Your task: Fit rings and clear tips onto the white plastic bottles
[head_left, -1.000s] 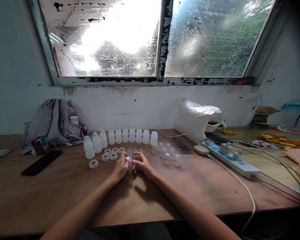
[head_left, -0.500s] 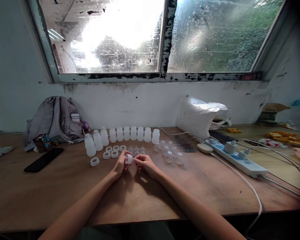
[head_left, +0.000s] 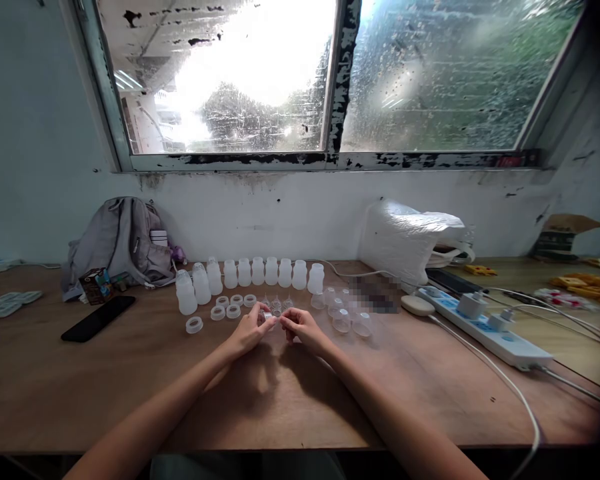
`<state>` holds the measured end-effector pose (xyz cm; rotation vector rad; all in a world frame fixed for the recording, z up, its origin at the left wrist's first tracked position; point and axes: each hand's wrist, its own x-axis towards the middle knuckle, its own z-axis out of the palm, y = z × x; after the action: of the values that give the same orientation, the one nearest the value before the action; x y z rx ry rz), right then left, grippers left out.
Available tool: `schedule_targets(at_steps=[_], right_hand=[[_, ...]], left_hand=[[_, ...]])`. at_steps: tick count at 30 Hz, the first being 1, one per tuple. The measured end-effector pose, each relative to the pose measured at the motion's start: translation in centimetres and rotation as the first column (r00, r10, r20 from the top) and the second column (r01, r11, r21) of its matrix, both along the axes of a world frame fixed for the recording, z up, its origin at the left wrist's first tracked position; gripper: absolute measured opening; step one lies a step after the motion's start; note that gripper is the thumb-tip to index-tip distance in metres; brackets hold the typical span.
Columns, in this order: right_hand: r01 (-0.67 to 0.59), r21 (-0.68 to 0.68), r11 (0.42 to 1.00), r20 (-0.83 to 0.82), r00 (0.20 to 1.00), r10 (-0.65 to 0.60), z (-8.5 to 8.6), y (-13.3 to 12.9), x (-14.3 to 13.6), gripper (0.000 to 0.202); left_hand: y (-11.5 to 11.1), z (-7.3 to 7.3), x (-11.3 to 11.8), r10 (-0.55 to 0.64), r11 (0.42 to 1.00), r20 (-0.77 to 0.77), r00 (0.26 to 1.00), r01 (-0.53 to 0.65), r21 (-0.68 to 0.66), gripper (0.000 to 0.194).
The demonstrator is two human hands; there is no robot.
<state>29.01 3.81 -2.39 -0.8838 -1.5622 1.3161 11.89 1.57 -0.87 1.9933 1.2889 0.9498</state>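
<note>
My left hand (head_left: 254, 327) is closed around a white ring (head_left: 267, 316), partly hidden by the fingers. My right hand (head_left: 300, 327) is pinched close beside it, fingertips nearly meeting the left ones; what it grips is too small to make out. Just behind the hands stand several clear nipples (head_left: 276, 305). Left of them lie several white rings (head_left: 233, 311), with one lone ring (head_left: 194, 325) nearer the front. A curved row of frosted bottles (head_left: 257, 271) stands at the back. Clear dome caps (head_left: 341, 321) lie to the right of my hands.
A black phone (head_left: 99, 319) and grey backpack (head_left: 123, 247) are at the left. To the right are a white plastic bag (head_left: 405, 240), a round white pad (head_left: 417, 305) and a power strip (head_left: 490, 330) with cables running to the table (head_left: 430, 400) edge.
The view has shifted slightly, so the scene sits further right and lower. The ring in my left hand has turned and is more covered by the fingers. The other person's hand at the right has left view.
</note>
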Motion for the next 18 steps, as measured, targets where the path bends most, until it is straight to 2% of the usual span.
schedule_targets(at_steps=[3, 6, 9, 11, 15, 18], right_hand=[[0.159, 0.01, 0.987, -0.073, 0.985, -0.158, 0.0, 0.6, 1.0, 0.032], [0.322, -0.061, 0.945, -0.152, 0.933, -0.327, -0.1, 1.6, 2.1, 0.031], [0.365, -0.159, 0.917, -0.192, 0.9, -0.391, -0.4, 2.1, 2.6, 0.03], [0.345, -0.223, 0.912, -0.21, 0.896, -0.391, -0.6, 2.1, 2.5, 0.03], [0.292, -0.302, 0.908, -0.223, 0.904, -0.365, -0.5, 1.6, 2.0, 0.029], [0.267, -0.301, 0.916, -0.23, 0.912, -0.341, -0.5, 1.3, 1.8, 0.028]], left_hand=[[1.5, 1.7, -1.3, 0.009, 0.997, -0.166, 0.986, 0.005, 0.083, 0.04], [4.7, 3.8, -2.9, 0.258, 0.964, -0.329, 0.908, -0.221, 0.145, 0.048], [8.3, 5.8, -4.3, 0.356, 0.923, -0.406, 0.842, -0.385, 0.01, 0.056], [10.2, 6.6, -4.8, 0.402, 0.901, -0.41, 0.819, -0.433, 0.019, 0.058], [12.2, 6.6, -5.4, 0.475, 0.862, -0.433, 0.766, -0.505, 0.053, 0.057], [12.8, 5.8, -5.7, 0.519, 0.838, -0.455, 0.724, -0.535, 0.104, 0.043]])
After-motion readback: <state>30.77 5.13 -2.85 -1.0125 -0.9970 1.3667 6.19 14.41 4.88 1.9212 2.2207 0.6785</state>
